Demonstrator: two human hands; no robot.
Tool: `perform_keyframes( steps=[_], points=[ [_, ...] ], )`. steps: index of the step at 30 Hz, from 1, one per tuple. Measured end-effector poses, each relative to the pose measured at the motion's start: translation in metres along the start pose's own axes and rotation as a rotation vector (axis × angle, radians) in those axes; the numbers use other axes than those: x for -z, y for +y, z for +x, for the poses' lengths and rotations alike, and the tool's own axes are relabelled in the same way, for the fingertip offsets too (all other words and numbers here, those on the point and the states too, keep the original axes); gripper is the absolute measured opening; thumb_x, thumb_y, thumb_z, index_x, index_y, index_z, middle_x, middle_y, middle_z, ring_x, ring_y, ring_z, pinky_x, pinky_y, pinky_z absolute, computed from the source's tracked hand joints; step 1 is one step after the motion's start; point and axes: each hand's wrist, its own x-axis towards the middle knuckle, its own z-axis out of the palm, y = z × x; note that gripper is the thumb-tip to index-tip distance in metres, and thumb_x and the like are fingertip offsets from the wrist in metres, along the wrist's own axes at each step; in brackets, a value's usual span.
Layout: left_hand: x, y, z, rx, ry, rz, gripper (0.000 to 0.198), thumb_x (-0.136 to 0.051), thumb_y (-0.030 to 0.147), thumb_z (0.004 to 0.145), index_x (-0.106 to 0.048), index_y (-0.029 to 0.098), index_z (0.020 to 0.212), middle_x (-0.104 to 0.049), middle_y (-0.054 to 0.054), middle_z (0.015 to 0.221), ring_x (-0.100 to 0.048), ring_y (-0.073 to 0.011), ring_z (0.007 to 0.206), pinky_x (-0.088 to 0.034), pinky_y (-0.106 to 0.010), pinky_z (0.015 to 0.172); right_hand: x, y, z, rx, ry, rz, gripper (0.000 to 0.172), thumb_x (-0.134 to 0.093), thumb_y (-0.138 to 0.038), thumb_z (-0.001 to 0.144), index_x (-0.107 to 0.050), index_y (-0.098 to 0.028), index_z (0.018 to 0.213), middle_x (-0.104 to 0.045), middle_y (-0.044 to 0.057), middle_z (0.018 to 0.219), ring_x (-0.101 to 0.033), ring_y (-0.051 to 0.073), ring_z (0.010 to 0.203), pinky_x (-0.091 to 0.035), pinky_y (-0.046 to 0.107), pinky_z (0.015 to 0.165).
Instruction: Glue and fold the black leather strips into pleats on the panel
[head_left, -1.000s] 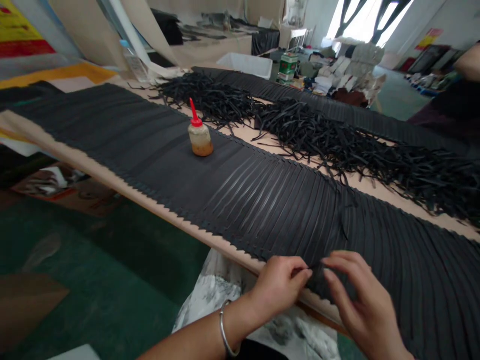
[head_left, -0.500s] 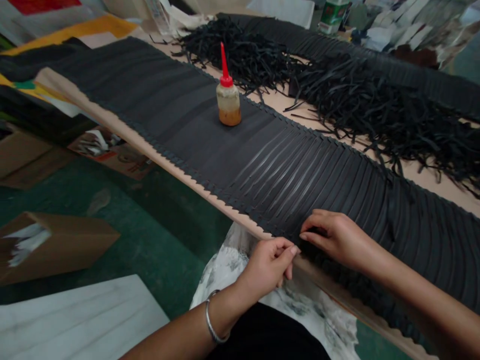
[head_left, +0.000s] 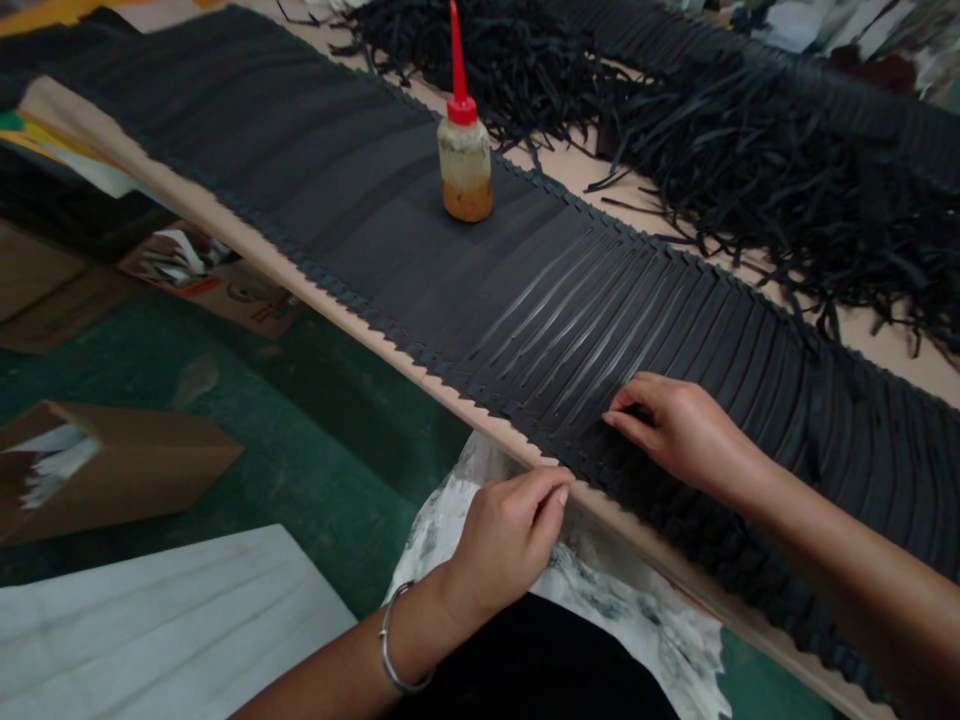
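Your ribbed black panel (head_left: 420, 265) lies along the worktop (head_left: 562, 170), the fingers of your right hand (head_left: 679, 425) pinched together over its ribs and those of your left hand (head_left: 502, 530) at its near edge, whether grasping anything I cannot tell, with a red-capped bottle (head_left: 466, 172) standing on it.

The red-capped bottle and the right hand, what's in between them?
In the head view, going from the bottle to the right hand, there's plain black material, then shiny streaks on it.
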Motion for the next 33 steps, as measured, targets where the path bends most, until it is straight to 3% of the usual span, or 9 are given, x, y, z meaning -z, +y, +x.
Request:
perform_keyframes(
  steps=[4, 10, 14, 21, 28, 33],
  points=[
    [0.002, -0.003, 0.007, -0.169, 0.007, 0.194, 0.029, -0.047, 0.017, 0.1, -0.063, 0.017, 0.125, -0.074, -0.006, 0.109, -0.072, -0.0202, 0.094, -0.057, -0.034, 0.082, 0.002, 0.0, 0.003, 0.02, 0.001, -0.018, 0.011, -0.06, -0.027, 0.092, -0.066, -0.019, 0.086, -0.067, 0.004, 0.085, -0.063, 0.018, 0.078, -0.043, 0.029, 0.071],
    [0.006, -0.002, 0.02, -0.255, -0.066, 0.577, 0.044, -0.044, 0.013, 0.096, -0.056, 0.017, 0.139, -0.07, -0.005, 0.085, -0.067, -0.0214, 0.067, -0.056, -0.035, 0.057, 0.004, 0.002, 0.007, 0.024, -0.009, -0.05, 0.011, -0.059, -0.027, 0.091, -0.067, -0.019, 0.087, -0.068, 0.005, 0.087, -0.063, 0.018, 0.078, -0.044, 0.029, 0.07],
    [0.005, 0.003, 0.026, -0.223, -0.128, 0.717, 0.051, -0.052, 0.013, 0.092, -0.052, 0.018, 0.143, -0.069, -0.003, 0.083, -0.067, -0.0218, 0.064, -0.053, -0.034, 0.051, 0.004, 0.001, 0.008, 0.024, -0.025, -0.06, 0.012, -0.059, -0.027, 0.091, -0.067, -0.02, 0.087, -0.068, 0.005, 0.087, -0.063, 0.018, 0.078, -0.044, 0.029, 0.07],
    [0.005, 0.009, 0.03, -0.163, -0.248, 0.806, 0.055, -0.055, 0.013, 0.09, -0.049, 0.017, 0.144, -0.07, -0.003, 0.085, -0.07, -0.0263, 0.065, -0.057, -0.039, 0.051, 0.018, 0.014, 0.016, 0.038, -0.053, -0.076, 0.015, -0.059, -0.032, 0.092, -0.067, -0.02, 0.088, -0.068, 0.004, 0.087, -0.063, 0.017, 0.077, -0.043, 0.028, 0.068],
    [0.002, 0.004, 0.031, -0.221, -0.185, 0.815, 0.051, -0.054, 0.01, 0.089, -0.053, 0.016, 0.14, -0.068, -0.002, 0.078, -0.068, -0.024, 0.059, -0.055, -0.036, 0.049, 0.056, 0.057, 0.041, -0.047, -0.011, -0.056, 0.015, -0.063, -0.035, 0.087, -0.069, -0.021, 0.085, -0.071, 0.002, 0.079, -0.065, 0.016, 0.072, -0.044, 0.027, 0.065],
    [0.003, 0.002, 0.031, -0.253, -0.147, 0.8, 0.049, -0.053, 0.01, 0.089, -0.054, 0.015, 0.137, -0.068, -0.002, 0.076, -0.066, -0.0226, 0.056, -0.054, -0.035, 0.048, 0.064, 0.076, 0.056, -0.133, 0.014, -0.033, 0.012, -0.065, -0.032, 0.083, -0.068, -0.021, 0.082, -0.071, 0.001, 0.076, -0.065, 0.016, 0.07, -0.045, 0.027, 0.065]
  ],
)
